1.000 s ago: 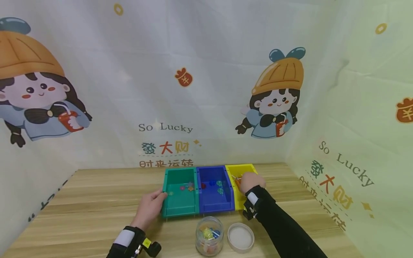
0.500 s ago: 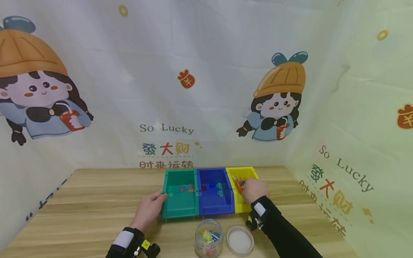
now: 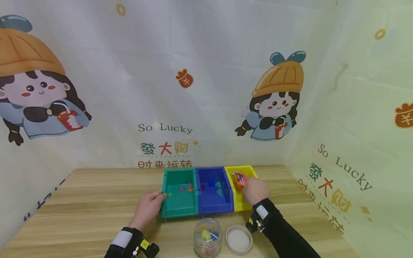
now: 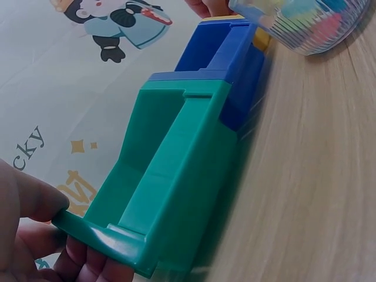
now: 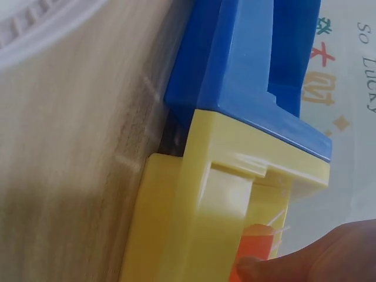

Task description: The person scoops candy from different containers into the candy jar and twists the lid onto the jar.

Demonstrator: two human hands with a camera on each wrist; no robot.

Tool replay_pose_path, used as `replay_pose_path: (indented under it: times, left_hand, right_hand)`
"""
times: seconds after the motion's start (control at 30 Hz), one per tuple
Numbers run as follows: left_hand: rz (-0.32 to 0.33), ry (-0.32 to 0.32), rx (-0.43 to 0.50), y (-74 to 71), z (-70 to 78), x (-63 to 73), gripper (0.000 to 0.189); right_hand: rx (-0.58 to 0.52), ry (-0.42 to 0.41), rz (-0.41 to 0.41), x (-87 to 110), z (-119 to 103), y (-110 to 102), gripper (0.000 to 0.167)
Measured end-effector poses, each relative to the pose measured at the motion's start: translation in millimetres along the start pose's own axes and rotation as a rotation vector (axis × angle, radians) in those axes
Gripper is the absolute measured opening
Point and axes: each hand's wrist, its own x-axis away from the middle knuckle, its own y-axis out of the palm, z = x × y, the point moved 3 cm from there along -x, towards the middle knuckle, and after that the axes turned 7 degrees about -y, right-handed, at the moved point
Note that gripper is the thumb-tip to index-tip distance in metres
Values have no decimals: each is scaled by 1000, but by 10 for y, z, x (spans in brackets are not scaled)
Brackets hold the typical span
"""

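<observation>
My left hand [image 3: 147, 210] grips the left rim of a green bin [image 4: 194, 158], thumb above and fingers curled beneath. Beside it stand a blue bin [image 3: 215, 207] and a yellow bin [image 3: 241, 206], side by side. In the yellow bin my right hand [image 3: 256, 191] pinches an orange-red object [image 5: 256, 242] with thin clear or white pieces sticking out; its kind is unclear. Small colourful translucent pieces [image 3: 189, 189] lie in the green bin, and green ones [image 3: 219, 186] and others in the blue bin.
An uncovered clear jar [image 3: 208, 247] holding colourful pieces stands in front of the blue bin. To its right lies a round white lid [image 3: 239, 239]. A printed cloth [image 3: 206, 89] hangs behind the wooden table [image 3: 106, 193].
My right hand has drawn slightly back toward me within the yellow bin. The orange-red object has turned and shows more of itself. My left hand keeps its hold on the green bin.
</observation>
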Motion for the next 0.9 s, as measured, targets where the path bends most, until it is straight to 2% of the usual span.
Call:
replay_pose_path:
  times: [0.27, 0.4, 0.5, 0.77, 0.9]
  left_hand:
    - [-14, -3, 49, 16, -7, -4, 53]
    - [-17, -7, 49, 17, -11, -9, 53]
    - [-16, -12, 48, 18, -21, -14, 53]
    - [-13, -26, 30, 7, -19, -10, 56]
    - [11, -41, 11, -34, -9, -6, 61]
  right_hand:
    - [-138, 38, 62, 82, 73, 2, 21]
    - [-246, 75, 93, 143, 93, 9, 21]
    - [-285, 83, 125, 177, 109, 15, 22]
    - [-269, 57, 172, 227, 144, -53, 23]
    - [-260, 45, 183, 241, 161, -93, 24]
